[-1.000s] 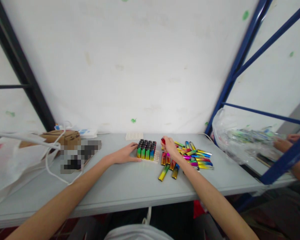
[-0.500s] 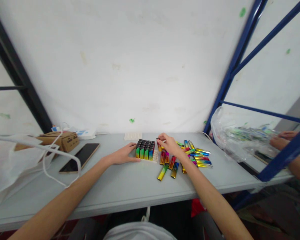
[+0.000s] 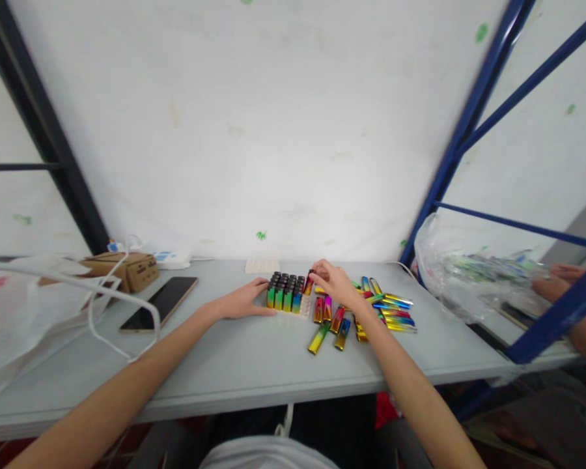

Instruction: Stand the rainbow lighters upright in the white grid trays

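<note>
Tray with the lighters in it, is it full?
No, partly filled: lighters stand upright in rows, but the tray shows bare slots at its right end.

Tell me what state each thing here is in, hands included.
Tray: partly filled, unfilled slots at its right end.
Lighters in the tray: upright, black tops up.
Left hand: curved around the tray's left end.
Right hand: pinching a reddish lighter.
Loose lighters: lying scattered.
Phone: flat, screen dark.
White bag: crumpled.
</note>
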